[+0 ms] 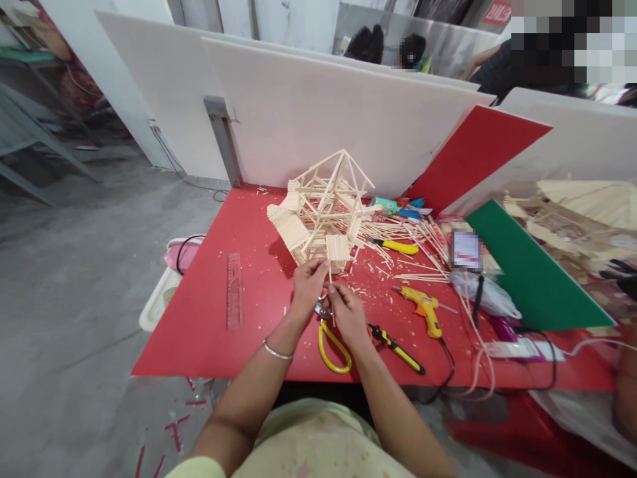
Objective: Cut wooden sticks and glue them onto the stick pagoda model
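A thin wooden stick [330, 273] stands between my hands at the near side of a wooden stick model [298, 232]. My left hand [308, 284] pinches its upper end, close to the model's small slatted panel [338, 248]. Lower down, my right hand [347, 311] has its fingers closed round the same stick, whose end pokes out below. The model has an open pointed frame and slatted panels. Yellow-handled scissors [322, 342] lie under my hands, blades partly hidden. Black-and-yellow pliers [398, 348] rest right of my right wrist.
The red tabletop [199, 318] carries a clear ruler [233, 291] at left. To the right lie a yellow glue gun [423, 309] with its cord, a yellow utility knife [399, 247] and loose sticks [423, 276]. White boards [308, 106] stand behind; a green board [537, 279] leans at right.
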Demonstrator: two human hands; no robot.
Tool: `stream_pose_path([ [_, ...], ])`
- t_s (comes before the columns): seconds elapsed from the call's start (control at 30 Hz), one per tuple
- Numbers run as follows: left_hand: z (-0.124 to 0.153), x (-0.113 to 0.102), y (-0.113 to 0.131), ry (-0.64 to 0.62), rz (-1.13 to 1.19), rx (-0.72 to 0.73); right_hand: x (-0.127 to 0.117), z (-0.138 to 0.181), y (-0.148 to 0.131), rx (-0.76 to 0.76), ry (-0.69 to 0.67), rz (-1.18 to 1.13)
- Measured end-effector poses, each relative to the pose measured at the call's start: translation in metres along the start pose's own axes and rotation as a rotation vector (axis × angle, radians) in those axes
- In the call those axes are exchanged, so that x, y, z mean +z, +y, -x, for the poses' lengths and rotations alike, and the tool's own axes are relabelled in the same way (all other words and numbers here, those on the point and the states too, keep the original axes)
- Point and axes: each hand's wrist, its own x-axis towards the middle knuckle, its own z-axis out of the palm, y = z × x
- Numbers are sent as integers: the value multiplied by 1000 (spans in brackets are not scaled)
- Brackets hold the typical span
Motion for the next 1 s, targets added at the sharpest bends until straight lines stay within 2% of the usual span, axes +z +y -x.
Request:
stream_pose_path([
  [0.43, 2, 1, 8, -5, 63, -64, -1, 0, 1, -20, 7, 45],
  [0.67, 3, 0, 2, -28, 59, -40, -2, 0, 3, -25, 6, 55],
  [1.0, 3, 0, 5, -20, 27, -7, -1, 1, -1, -33, 10, 64],
])
